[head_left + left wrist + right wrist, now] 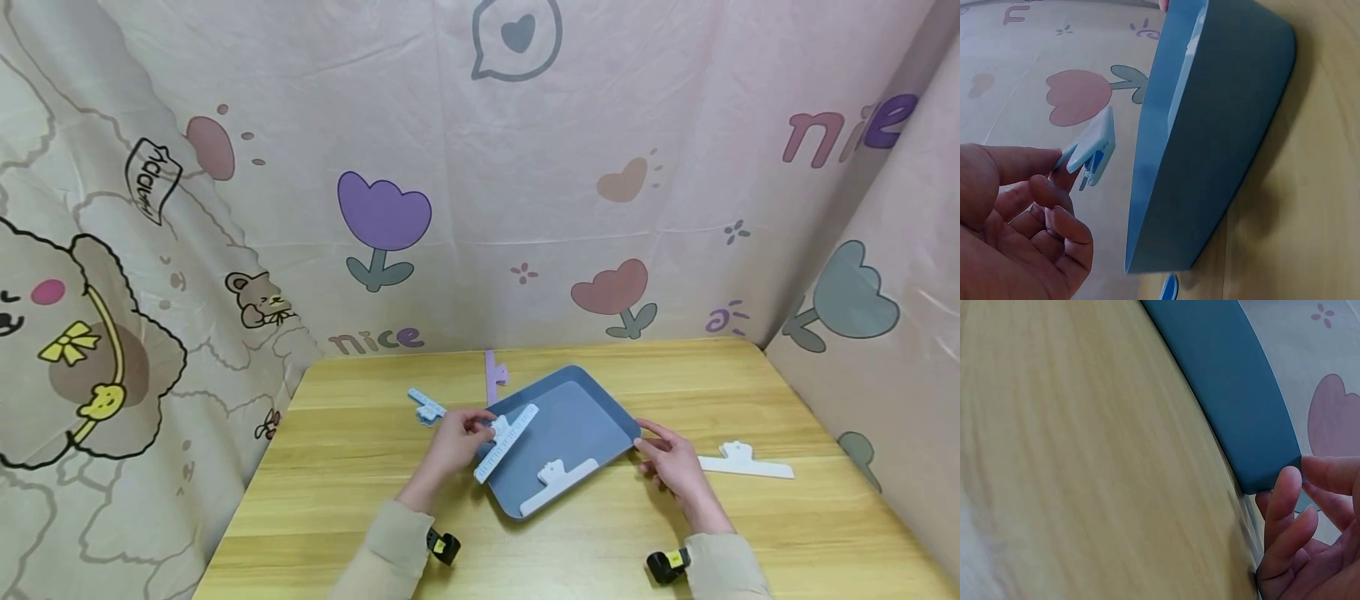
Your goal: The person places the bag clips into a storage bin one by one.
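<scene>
My left hand [456,435] pinches a white bag clip with light-blue markings [508,443] by its handle, over the left side of a blue-grey rectangular tray [581,417]. In the left wrist view the clip [1097,147] hangs between thumb and fingers, apart from the tray wall [1229,137]. A plain white bag clip [558,487] lies inside the tray along its near wall. At the tray's right corner, my right hand [672,463] grips the rim; the right wrist view shows its thumb and fingers [1288,490] pinching that corner [1272,462].
Left of the tray lie blue-and-white clips [427,406], partly behind my left hand. A purple clip [492,375] rests behind the tray. Another white clip [750,468] lies right of my right hand. A printed curtain [480,283] hangs behind the wooden table [337,475].
</scene>
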`<state>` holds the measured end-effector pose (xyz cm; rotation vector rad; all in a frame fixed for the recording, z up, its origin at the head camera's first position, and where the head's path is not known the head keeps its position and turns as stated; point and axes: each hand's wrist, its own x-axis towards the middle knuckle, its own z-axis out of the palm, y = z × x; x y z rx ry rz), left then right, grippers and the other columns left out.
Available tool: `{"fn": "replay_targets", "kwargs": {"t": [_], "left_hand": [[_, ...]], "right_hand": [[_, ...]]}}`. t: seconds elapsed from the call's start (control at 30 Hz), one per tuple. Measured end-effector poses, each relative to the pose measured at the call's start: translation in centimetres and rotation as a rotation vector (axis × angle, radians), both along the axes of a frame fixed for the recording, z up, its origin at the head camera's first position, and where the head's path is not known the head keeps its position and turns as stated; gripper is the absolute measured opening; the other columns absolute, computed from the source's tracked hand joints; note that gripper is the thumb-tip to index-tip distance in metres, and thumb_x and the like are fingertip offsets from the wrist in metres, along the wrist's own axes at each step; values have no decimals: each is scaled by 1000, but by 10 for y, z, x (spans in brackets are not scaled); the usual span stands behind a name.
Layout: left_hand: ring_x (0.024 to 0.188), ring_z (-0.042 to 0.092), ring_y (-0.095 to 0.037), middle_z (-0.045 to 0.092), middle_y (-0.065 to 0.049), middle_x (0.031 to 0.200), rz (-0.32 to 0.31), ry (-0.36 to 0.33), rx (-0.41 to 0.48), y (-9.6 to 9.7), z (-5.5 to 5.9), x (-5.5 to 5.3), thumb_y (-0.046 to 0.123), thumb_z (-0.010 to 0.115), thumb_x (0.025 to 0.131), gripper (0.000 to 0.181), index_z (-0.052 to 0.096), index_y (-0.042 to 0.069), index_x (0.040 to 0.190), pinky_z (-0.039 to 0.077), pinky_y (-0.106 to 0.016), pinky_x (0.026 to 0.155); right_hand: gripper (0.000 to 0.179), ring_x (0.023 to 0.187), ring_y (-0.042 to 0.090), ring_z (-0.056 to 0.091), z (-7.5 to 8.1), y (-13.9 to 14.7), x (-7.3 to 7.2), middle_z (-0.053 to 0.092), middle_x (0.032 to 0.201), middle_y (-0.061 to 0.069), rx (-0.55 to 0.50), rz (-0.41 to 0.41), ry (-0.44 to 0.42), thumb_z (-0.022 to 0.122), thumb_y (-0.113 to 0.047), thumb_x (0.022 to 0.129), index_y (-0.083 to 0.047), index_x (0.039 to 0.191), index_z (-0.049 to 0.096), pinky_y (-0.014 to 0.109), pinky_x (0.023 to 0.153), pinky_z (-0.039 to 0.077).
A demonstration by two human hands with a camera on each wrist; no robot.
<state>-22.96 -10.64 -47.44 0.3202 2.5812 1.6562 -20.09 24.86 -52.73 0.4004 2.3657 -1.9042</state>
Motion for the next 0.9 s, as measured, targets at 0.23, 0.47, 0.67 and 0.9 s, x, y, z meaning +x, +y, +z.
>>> {"fn": "replay_targets", "kwargs": {"t": [0.23,0.47,0.67,0.9], "left_hand": [[68,52,-14,59,-2,75,9,-33,-26,11,-2,-10,4,68,90,17,71,1,106,44,-24,57],[64,52,-13,59,-2,75,17,-37,-11,20,-8,-16,3,66,91,17,71,2,107,46,-25,55],[63,51,-14,59,-2,74,12,-47,-23,27,-13,-18,3,66,91,16,71,2,106,46,-26,55],[62,52,-13,59,-2,75,-58,-92,-75,33,-19,-14,2,66,89,17,71,3,106,44,-25,53]], "right_hand": [[48,67,20,63,0,-1,0,53,133,27,9,6,-2,57,-16,100,-11,147,46,27,46,44],[47,69,21,64,0,0,1,54,132,27,28,6,-7,56,-18,101,-12,146,46,28,48,44],[47,70,21,64,1,0,2,52,134,28,26,8,-9,56,-19,101,-11,147,46,28,48,44],[48,70,21,64,2,-1,2,51,135,28,18,9,-12,56,-18,101,-11,147,45,28,49,45]]}}
